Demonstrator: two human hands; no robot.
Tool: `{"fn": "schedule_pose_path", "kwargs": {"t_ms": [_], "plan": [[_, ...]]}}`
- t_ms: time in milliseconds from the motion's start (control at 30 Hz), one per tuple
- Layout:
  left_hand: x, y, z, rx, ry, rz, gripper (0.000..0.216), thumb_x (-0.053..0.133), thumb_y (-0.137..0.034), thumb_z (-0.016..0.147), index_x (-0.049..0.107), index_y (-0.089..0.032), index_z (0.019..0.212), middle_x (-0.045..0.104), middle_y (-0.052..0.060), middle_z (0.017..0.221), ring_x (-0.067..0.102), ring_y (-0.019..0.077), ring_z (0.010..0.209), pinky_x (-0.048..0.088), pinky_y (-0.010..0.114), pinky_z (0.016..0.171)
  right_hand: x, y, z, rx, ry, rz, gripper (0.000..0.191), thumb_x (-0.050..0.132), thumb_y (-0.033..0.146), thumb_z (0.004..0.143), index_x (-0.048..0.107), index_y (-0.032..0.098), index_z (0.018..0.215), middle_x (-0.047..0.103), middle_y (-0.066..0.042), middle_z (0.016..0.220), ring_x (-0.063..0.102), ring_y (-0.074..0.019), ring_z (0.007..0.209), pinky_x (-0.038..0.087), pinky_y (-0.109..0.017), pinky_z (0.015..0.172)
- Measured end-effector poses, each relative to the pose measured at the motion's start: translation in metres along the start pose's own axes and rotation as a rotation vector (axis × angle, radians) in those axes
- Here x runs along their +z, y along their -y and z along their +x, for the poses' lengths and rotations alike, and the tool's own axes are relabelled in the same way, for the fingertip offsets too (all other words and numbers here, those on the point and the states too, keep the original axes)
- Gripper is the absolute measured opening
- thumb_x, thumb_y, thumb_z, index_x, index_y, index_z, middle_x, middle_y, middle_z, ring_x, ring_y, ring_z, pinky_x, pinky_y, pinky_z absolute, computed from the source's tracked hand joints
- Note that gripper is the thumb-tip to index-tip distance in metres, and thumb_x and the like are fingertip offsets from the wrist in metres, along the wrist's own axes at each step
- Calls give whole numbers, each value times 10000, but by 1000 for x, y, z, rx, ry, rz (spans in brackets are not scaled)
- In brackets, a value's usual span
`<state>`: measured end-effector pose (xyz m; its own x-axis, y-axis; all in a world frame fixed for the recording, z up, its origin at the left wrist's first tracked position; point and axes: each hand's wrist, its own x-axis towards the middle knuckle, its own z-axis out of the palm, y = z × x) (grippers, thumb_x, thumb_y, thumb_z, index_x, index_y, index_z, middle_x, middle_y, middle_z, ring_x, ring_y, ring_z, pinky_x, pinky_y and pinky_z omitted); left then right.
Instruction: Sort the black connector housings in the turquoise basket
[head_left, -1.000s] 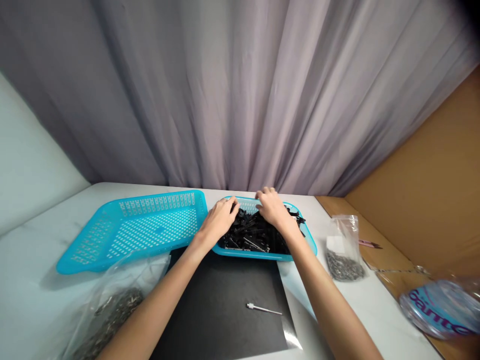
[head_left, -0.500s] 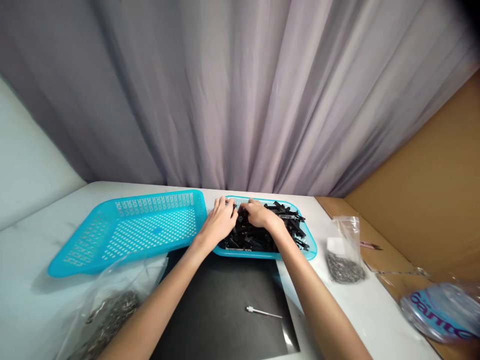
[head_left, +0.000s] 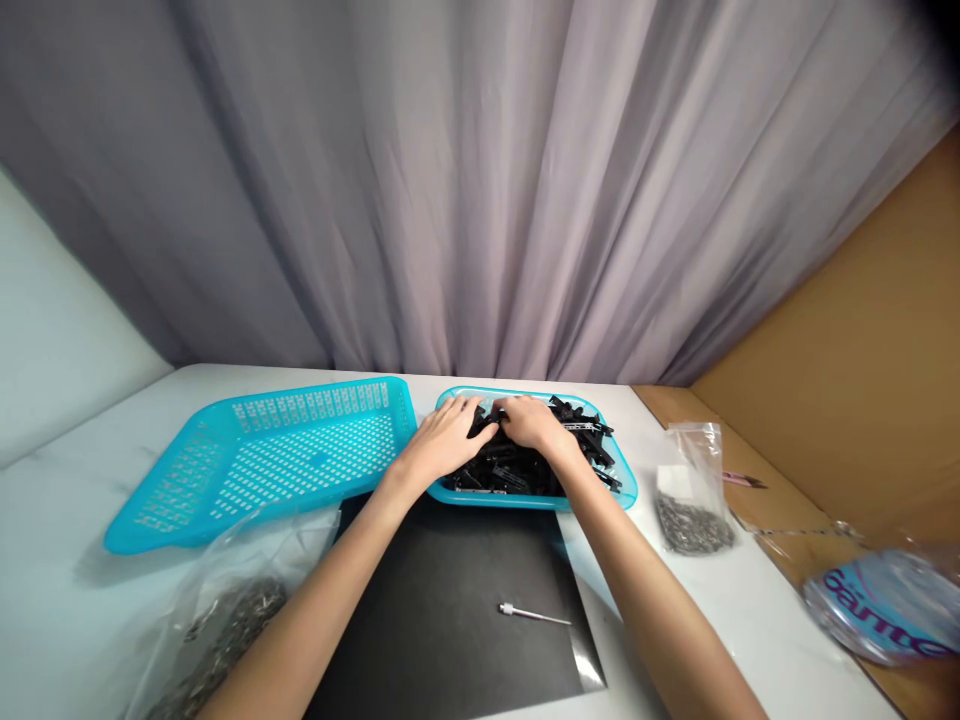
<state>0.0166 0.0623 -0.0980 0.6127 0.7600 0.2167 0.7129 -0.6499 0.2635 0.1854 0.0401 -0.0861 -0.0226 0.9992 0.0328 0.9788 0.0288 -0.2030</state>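
Note:
Both hands are at the right-hand blue basket [head_left: 525, 503], which is filled with a heap of narrow black plastic parts [head_left: 510, 470], some with metallic strips. My left hand [head_left: 450, 436] lies over the basket's left side, fingers stretched out and thumb apart, touching the heap. Close beside it, my right hand [head_left: 529, 420] reaches into the heap from the right with curled fingers. Its fingertips are sunk among the black parts, so what they grip cannot be made out.
A blue perforated basket [head_left: 319, 462] stands on the left. A clear bag of small metal pieces [head_left: 240, 630] lies nearest me; a smaller such bag [head_left: 694, 520] is right. A white thin-tipped tool [head_left: 534, 613] rests on a black mat [head_left: 442, 600]. A plastic bottle [head_left: 885, 605] lies far right.
My left hand has flattened, its fingers and thumb reaching further right over the black parts. My right hand has shifted slightly to the right, fingers still curled in the heap.

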Motion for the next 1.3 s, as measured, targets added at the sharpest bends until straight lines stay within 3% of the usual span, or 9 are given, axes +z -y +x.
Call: {"fn": "schedule_pose_path", "kwargs": {"t_ms": [133, 300, 433, 567, 733, 867, 1000, 1167, 1300], "plan": [[-5, -1, -2, 61, 27, -132, 559, 467, -504, 1030, 394, -239, 1517, 532, 116, 1512, 551, 335, 1347, 463, 487, 1080, -17, -19, -2, -29, -73, 104, 317, 547, 158, 947, 668, 203, 1236, 707, -90, 1062, 626, -214, 991, 430, -282, 842], [-9, -2, -3, 111, 47, -185, 611, 583, -551, 960, 452, -256, 1480, 534, 101, 1502, 557, 331, 1336, 456, 475, 1101, -45, -44, -16, -147, -8, 304, 224, 573, 368, 985, 674, 218, 1117, 586, 18, 750, 506, -138, 691, 382, -243, 661], [-10, -5, -4, 162, -1, -85, 622, 605, -584, 948, 504, -198, 1426, 551, 145, 1424, 525, 345, 1338, 443, 491, 1107, -55, -67, -24, -239, 87, 515, 292, 560, 458, 973, 646, 199, 1076, 499, 40, 708, 430, -122, 646, 335, -248, 605], [-10, -7, -3, 248, -58, 75, 412, 553, -485, 1006, 610, -154, 1245, 597, 140, 1277, 549, 330, 1264, 457, 477, 1078, -62, -79, -30, -272, 174, 616, 381, 597, 530, 940, 641, 176, 1073, 581, 8, 764, 524, -135, 694, 406, -253, 640], [-12, -6, -1, 174, -112, 162, 320, 474, -357, 1057, 575, -148, 1278, 603, 141, 1299, 557, 306, 1255, 439, 449, 1087, -72, -79, -39, -236, 286, 670, 461, 708, 573, 849, 657, 168, 1065, 565, 32, 658, 518, -121, 586, 427, -240, 542], [-25, -4, -4, 87, -79, 210, 274, 477, -362, 1046, 616, -145, 1139, 631, 142, 1198, 588, 306, 1168, 464, 429, 1015, -74, -80, -40, -246, 271, 654, 420, 743, 540, 824, 695, 153, 979, 555, 32, 627, 531, -112, 558, 431, -230, 515], [-40, -2, -8, 36, -1, 134, 327, 546, -501, 987, 640, -188, 984, 657, 109, 1078, 602, 316, 1092, 468, 420, 958, -67, -83, -35, -262, 211, 637, 325, 723, 431, 847, 683, 164, 1029, 620, 15, 684, 625, -139, 591, 477, -242, 552], [-36, -7, -8, 40, 68, 132, 303, 661, -444, 922, 637, -186, 1081, 664, 108, 1103, 606, 326, 1113, 462, 413, 950, -60, -86, -30, -264, 163, 532, 232, 686, 316, 861, 667, 186, 1052, 659, 12, 716, 647, -148, 651, 458, -239, 590], [-22, -16, -5, 108, 60, 135, 218, 606, -350, 976, 647, -215, 1142, 663, 83, 1148, 595, 291, 1150, 457, 408, 992, -61, -84, -30, -231, 116, 443, 183, 657, 264, 874, 665, 200, 1046, 673, 22, 726, 644, -142, 651, 464, -248, 629]]}}
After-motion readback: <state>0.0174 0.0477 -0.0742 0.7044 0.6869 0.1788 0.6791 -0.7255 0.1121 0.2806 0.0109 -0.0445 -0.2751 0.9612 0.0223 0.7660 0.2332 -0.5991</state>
